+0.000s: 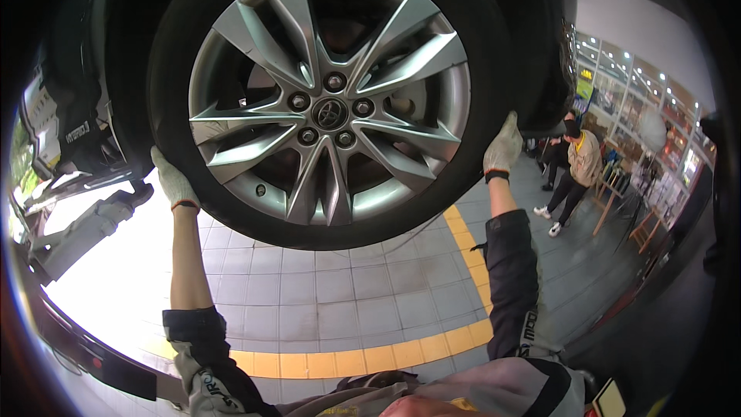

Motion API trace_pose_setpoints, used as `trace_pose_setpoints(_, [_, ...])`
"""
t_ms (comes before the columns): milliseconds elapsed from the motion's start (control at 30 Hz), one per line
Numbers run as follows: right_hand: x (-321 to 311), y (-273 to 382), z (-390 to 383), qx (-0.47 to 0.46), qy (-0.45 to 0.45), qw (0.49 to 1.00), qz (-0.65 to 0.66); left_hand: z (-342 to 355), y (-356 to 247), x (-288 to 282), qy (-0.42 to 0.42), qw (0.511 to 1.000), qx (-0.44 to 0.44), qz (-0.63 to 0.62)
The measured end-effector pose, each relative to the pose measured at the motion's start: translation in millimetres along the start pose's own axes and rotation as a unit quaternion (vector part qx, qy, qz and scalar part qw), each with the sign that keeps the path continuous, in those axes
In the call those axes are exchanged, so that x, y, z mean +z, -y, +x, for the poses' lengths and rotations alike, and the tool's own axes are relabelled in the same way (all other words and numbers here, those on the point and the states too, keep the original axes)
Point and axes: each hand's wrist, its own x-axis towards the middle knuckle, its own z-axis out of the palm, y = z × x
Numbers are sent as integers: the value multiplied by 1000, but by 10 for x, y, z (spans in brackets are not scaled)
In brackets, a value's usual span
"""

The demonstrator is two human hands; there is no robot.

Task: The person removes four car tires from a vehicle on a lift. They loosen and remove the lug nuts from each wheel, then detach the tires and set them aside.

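Observation:
A car wheel (328, 193) with a silver multi-spoke rim and black tyre hangs in front of me, up in the dark wheel arch. Several lug nuts (363, 108) sit around its centre cap (329, 113). My left hand (174, 180), in a white knit glove, grips the tyre's lower left side. On the lower right side my right hand (503, 147), gloved alike, presses against the tyre with its fingers pointing up. Both arms are stretched out, and the wheel is between my hands. The fingertips behind the tyre are partly hidden.
A grey lift arm (93, 228) reaches under the car at left. Below lies a grey tiled floor (347, 293) with yellow tile lines (363, 357). A person (575, 166) in a beige jacket stands at right, near a wooden stand (610, 201) and glass shopfront.

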Motion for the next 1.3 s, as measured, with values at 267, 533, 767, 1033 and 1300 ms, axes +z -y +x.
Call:
trace_pose_setpoints(267, [-26, 790, 9, -107, -71, 955, -267, 219, 700, -659, 121, 990, 33, -63])
trace_pose_setpoints(533, [942, 2514, 227, -326, -69, 876, -348, -921, 2660, -324, 197, 898, -302, -252])
trace_pose_setpoints(767, [1229, 2734, 222, -332, -79, 885, -316, -1549, 2708, 536, 135, 886, -320, -306])
trace_pose_setpoints(1033, [1193, 2701, 333, -319, -69, 887, -326, -1576, 2566, 550, 116, 900, -303, -290])
trace_pose_setpoints(1300, [1260, 2631, 356, -352, -86, 879, -310, -1535, 2547, 617, 101, 897, -298, -311])
